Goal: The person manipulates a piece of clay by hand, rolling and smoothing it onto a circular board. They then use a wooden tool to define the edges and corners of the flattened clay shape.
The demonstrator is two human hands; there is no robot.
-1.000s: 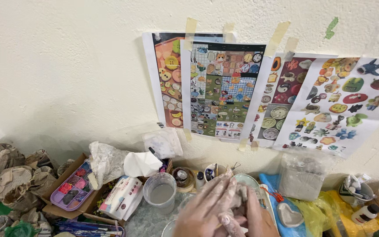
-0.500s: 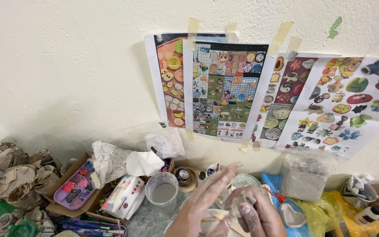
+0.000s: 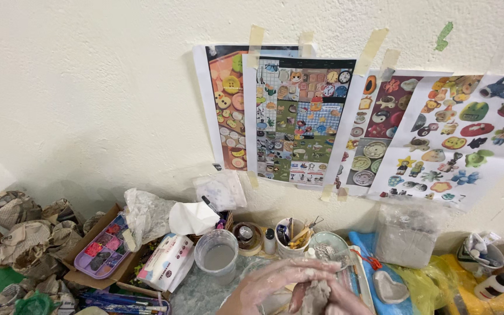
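Observation:
At the bottom edge, both my hands are pressed together around a lump of grey clay (image 3: 315, 294). My left hand (image 3: 275, 283) lies over the top of the lump, its fingers coated in pale clay. Only part of my right hand (image 3: 345, 302) shows, under and to the right of the clay. The lump is mostly hidden between the palms. A clear cup of cloudy water (image 3: 217, 252) stands just left of my hands.
Printed reference sheets (image 3: 304, 119) are taped to the wall. Along the wall stand a purple paint palette (image 3: 101, 252), a tissue pack (image 3: 164, 262), a tool cup (image 3: 291, 236), a bagged clay block (image 3: 406, 236), a heart-shaped dish (image 3: 389, 286) and crumpled newspaper bundles (image 3: 21, 233).
My hands have dropped lower in view and closed over the clay, with the left hand now on top. The camera has tilted up slightly.

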